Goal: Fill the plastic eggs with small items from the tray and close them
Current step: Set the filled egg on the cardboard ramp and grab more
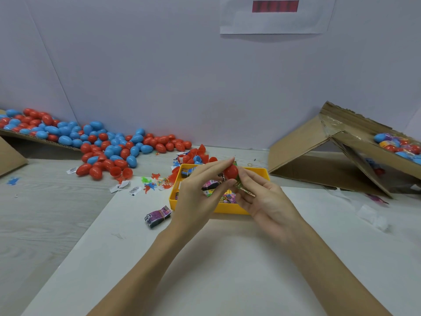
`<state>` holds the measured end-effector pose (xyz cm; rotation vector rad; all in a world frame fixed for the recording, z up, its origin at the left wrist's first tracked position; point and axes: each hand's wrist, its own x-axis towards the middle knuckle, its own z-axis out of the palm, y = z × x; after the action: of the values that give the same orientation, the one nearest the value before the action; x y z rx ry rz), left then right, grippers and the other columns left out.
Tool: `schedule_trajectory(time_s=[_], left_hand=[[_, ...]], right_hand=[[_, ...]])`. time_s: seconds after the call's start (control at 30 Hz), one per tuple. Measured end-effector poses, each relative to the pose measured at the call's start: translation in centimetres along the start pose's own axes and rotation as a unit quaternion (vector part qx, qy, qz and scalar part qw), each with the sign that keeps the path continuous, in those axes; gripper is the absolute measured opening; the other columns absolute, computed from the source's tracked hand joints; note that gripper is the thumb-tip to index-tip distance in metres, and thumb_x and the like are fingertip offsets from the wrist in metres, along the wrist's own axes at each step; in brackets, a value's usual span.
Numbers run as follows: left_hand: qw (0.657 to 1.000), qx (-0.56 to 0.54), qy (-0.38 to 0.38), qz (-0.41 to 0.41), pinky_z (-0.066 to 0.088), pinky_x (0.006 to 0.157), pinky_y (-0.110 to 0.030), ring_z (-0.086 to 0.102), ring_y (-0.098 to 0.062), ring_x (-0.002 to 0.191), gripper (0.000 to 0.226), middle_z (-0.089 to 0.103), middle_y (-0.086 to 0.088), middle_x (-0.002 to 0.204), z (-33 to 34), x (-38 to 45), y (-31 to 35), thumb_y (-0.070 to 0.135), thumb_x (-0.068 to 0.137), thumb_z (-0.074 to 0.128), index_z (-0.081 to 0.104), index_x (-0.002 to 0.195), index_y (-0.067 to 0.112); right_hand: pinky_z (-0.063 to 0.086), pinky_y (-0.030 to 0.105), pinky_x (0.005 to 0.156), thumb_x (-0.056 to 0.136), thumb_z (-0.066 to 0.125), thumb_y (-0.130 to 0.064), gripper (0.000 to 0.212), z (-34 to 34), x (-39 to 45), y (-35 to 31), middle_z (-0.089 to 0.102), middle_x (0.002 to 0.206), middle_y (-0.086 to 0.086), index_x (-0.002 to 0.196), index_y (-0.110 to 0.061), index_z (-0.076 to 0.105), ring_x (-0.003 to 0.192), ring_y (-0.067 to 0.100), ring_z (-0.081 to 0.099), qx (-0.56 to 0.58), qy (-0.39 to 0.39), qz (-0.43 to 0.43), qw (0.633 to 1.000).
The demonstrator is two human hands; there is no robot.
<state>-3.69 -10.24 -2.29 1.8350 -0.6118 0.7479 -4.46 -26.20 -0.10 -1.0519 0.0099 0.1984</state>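
My left hand (198,190) pinches a red plastic egg half (231,171) between thumb and fingertips, just above the yellow tray (262,171). My right hand (262,197) meets it from the right and holds a green printed packet (242,189) against the egg half. The tray holds several small colourful packets (224,198), partly hidden behind my hands. Whether the packet's end is inside the egg half cannot be seen.
A heap of red and blue eggs (102,142) spreads along the back left, partly on cardboard. Loose egg halves (198,156) lie behind the tray. A banded packet bundle (158,215) and small plastic figures (152,182) lie left of it. An open cardboard box (337,160) with filled eggs stands right.
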Motion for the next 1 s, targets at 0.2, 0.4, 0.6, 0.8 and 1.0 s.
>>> schedule_trajectory(time_s=[0.2,0.4,0.6,0.8,1.0], left_hand=[[0.999,0.029,0.01,0.038,0.05,0.099,-0.027,0.058,-0.014,0.122,0.044,0.065,0.012,0.128,0.2,0.0,-0.2,0.013,0.093,0.073,0.065,0.137,0.017],[0.991,0.093,0.029,0.092,0.05,0.096,-0.027,0.06,-0.015,0.114,0.034,0.067,0.008,0.122,0.3,0.0,-0.7,0.011,0.098,0.064,0.068,0.131,0.015],[0.997,0.07,0.021,0.039,0.048,0.094,-0.022,0.058,-0.007,0.111,0.038,0.068,0.01,0.116,0.6,-0.1,-0.4,0.02,0.099,0.064,0.064,0.137,0.017],[0.998,0.054,-0.003,0.019,0.046,0.095,-0.022,0.057,-0.008,0.114,0.029,0.07,0.01,0.118,0.4,-0.2,-0.3,0.021,0.103,0.057,0.068,0.13,0.018],[0.998,0.061,0.004,0.022,0.048,0.092,-0.025,0.056,-0.009,0.11,0.029,0.07,0.016,0.115,0.4,-0.2,-0.4,0.022,0.102,0.058,0.071,0.127,0.017]], right_hand=[[0.061,0.027,0.076,0.087,0.076,-0.025,0.025,0.5,-0.1,0.0,0.075,0.117,0.012,0.107,-0.012,0.08,0.095,0.023,0.073,0.093,-0.029,0.065,0.993],[0.061,0.028,0.072,0.08,0.081,-0.025,0.027,1.0,-0.2,0.3,0.075,0.102,0.013,0.104,-0.011,0.08,0.093,0.026,0.075,0.153,-0.044,0.113,0.981],[0.061,0.029,0.074,0.08,0.083,-0.027,0.024,1.0,-0.1,0.4,0.077,0.101,0.011,0.098,-0.012,0.082,0.085,0.023,0.076,0.159,-0.033,0.121,0.979],[0.061,0.029,0.07,0.085,0.081,-0.028,0.034,1.1,-0.3,0.4,0.077,0.1,0.011,0.114,-0.012,0.075,0.084,0.022,0.077,0.155,-0.031,0.123,0.98],[0.06,0.028,0.069,0.087,0.077,-0.027,0.032,1.2,-0.4,0.3,0.076,0.1,0.012,0.116,-0.012,0.074,0.089,0.023,0.077,0.153,-0.03,0.122,0.98]])
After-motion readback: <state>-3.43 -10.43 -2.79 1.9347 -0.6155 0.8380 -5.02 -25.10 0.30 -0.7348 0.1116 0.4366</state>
